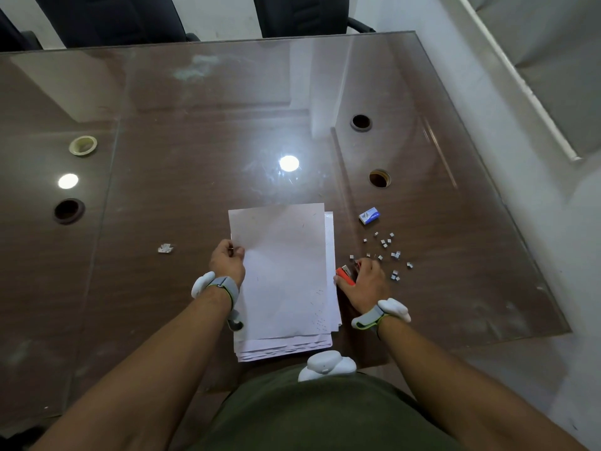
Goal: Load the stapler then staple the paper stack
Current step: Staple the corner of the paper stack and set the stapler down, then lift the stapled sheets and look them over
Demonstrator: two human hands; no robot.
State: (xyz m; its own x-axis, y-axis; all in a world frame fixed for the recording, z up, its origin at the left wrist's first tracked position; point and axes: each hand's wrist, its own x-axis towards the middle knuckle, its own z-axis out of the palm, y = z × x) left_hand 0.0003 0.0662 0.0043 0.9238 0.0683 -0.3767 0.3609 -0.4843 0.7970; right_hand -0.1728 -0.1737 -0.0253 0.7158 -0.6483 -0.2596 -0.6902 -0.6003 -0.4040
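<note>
At the lower centre of the frame, the paper stack (283, 281) lies on the glass-topped table (195, 125). The left hand (227, 260) pinches its left edge. Just right of the stack, the right hand (366, 281) curls over the red stapler (344, 275) (partly hidden), with loose staples (387, 252) scattered beside a small blue staple box (369, 215).

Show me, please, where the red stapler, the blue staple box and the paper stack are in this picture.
red stapler (345, 276), head view, on the red body left of the right hand.
blue staple box (369, 215), head view, on its top face.
paper stack (283, 271), head view, on the middle of the top sheet.
</note>
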